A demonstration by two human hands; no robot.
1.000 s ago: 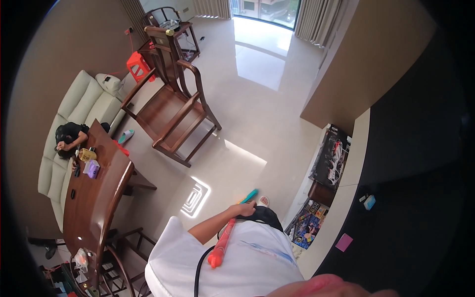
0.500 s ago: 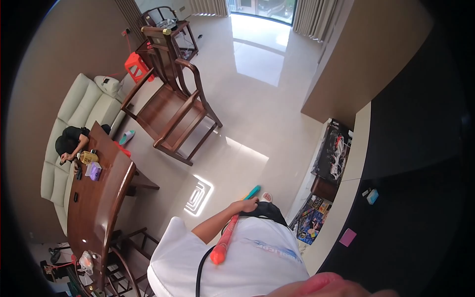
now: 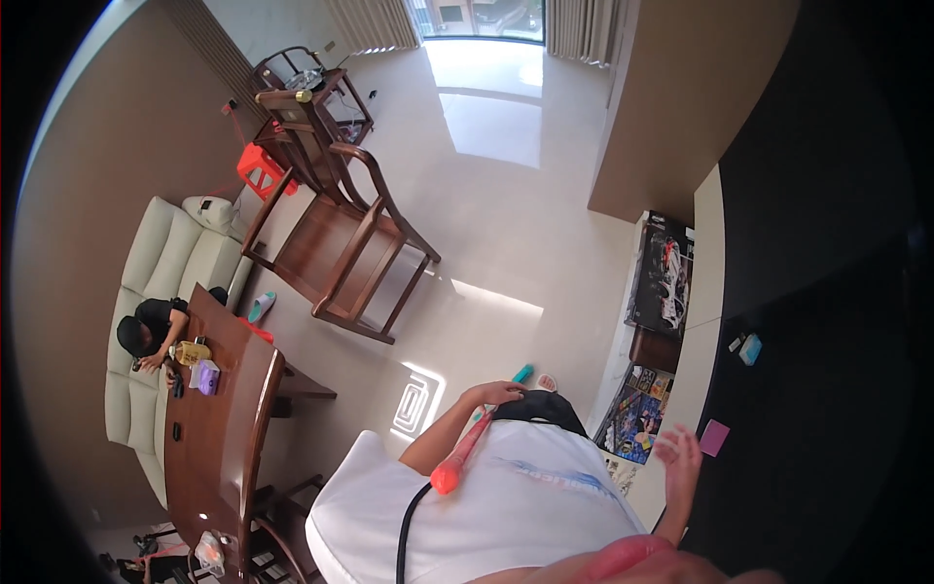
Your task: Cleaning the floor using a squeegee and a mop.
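Observation:
My left hand [image 3: 499, 394] is at the dark waistband [image 3: 545, 407], fingers curled; what they hold is unclear. Just beyond it a teal elongated object [image 3: 522, 373] is partly visible beside a pale slipper [image 3: 548, 383]. A red elongated object [image 3: 452, 467] lies against my white shirt, below that hand, and a black cord [image 3: 409, 516] runs down the shirt. My right hand [image 3: 678, 456] is raised at the right with its fingers loosely apart and nothing in them, nearest to the pink square [image 3: 714, 438] on the black surface.
A wooden armchair [image 3: 321, 248] stands ahead on tiles. A person [image 3: 151, 326] bends over a curved wooden table [image 3: 233, 409] beside a pale sofa [image 3: 136, 409], with small items on the tabletop. At right are a cluttered low shelf [image 3: 657, 273] and a long black surface [image 3: 798, 409].
My right hand has come into view at the right. My left hand has shifted slightly right and up; less of the teal object shows. The view has shifted, moving the furniture lower.

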